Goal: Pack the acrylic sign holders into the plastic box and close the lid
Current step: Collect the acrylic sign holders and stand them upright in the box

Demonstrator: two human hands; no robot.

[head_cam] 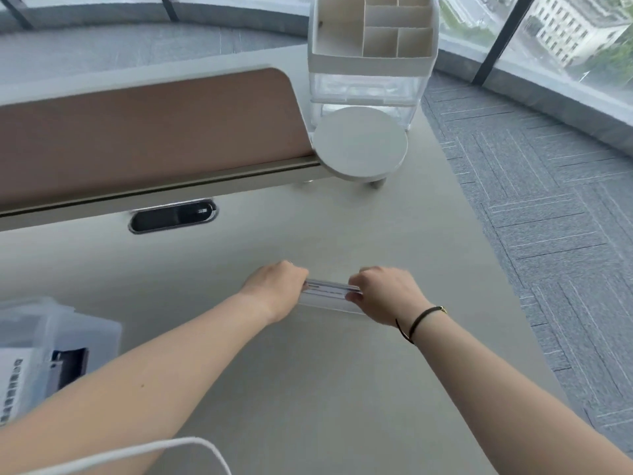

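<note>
Two hands on one clear sign holder (330,292) at mid-tabletop (308,389): my left hand (277,289) has its grip pinched on the left end, my right hand (385,293) pinched on the right end, fingers curled over the top edge. The holder looks to be just above or resting on the surface; I cannot tell which. The plastic box (51,341) sits well apart at the near left edge, partly out of view, with printed sheets showing through it; whether its lid is off I cannot make out. Step in hand, as I judge it: carry the holder left to the box. Keep both ends level, hold by the edges so the faces stay unsmudged, lift clear of the tabletop rather than drag, and lower it in flat against what is already packed. Acrylic is slick, so firm pressure.
</note>
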